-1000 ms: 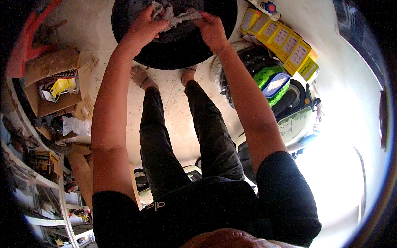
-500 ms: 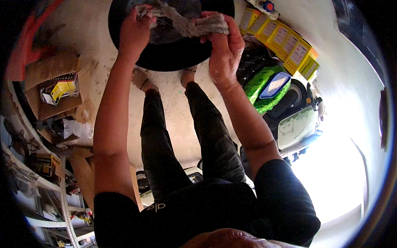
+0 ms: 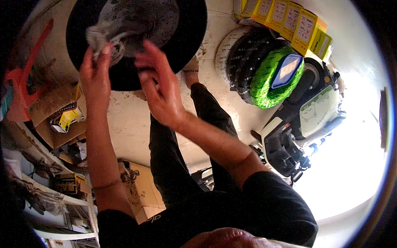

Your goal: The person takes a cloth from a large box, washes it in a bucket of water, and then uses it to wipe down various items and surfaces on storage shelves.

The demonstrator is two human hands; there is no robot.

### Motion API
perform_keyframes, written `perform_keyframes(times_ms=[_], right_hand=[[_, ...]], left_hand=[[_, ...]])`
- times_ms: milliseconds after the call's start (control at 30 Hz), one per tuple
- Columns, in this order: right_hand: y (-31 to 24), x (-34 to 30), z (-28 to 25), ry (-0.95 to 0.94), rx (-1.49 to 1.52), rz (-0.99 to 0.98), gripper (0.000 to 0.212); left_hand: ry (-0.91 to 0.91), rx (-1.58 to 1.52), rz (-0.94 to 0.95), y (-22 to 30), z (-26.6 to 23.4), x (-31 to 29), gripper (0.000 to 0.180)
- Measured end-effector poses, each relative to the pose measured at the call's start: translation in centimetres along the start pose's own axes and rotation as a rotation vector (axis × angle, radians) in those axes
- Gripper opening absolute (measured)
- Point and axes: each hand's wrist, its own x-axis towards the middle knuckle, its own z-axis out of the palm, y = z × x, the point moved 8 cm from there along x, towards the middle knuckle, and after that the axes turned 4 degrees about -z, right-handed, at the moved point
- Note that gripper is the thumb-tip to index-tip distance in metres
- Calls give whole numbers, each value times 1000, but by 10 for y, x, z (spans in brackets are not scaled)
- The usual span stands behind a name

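Observation:
My left hand [image 3: 96, 76] pinches a grey, wet-looking rag [image 3: 99, 38], bunched up and blurred at its edges. Under it lies a wide round black tub [image 3: 192, 45] with dark liquid [image 3: 159, 18] that has bubbles on it. My right hand [image 3: 162, 93] is to the right of the rag and apart from it, over the tub's near rim. Its fingers are stretched out and loosely spread, slightly smeared by motion, with nothing visible in them.
Wrapped tyres, one in bright green [image 3: 264, 93], stand at the right beside a light-coloured scooter [image 3: 318, 111]. Yellow boxes [image 3: 304, 31] line the wall above them. At left are an open cardboard box [image 3: 49, 107], a red frame [image 3: 27, 89] and a cluttered shelf [image 3: 68, 235].
Both hands have come down from the top and leftward in view. My right hand has let go of the rag, which was stretched between both hands; my left hand keeps it.

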Motion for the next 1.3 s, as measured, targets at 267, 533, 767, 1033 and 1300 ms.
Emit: perform_keyframes(times_ms=[267, 533, 767, 1033, 1300], right_hand=[[56, -95, -20, -80, 296, 388, 27], [88, -110, -24, -171, -6, 147, 29], [97, -109, -17, -266, -72, 155, 25], [117, -103, -35, -271, -240, 204, 26], [101, -102, -20, -359, -225, 174, 28]], left_hand=[[-154, -306, 81, 60, 36, 15, 39], [-256, 992, 62, -43, 82, 129, 40], [-330, 1253, 394, -154, 126, 189, 56], [-518, 924, -124, -46, 140, 94, 59], [-383, 722, -174, 6, 81, 60, 41]])
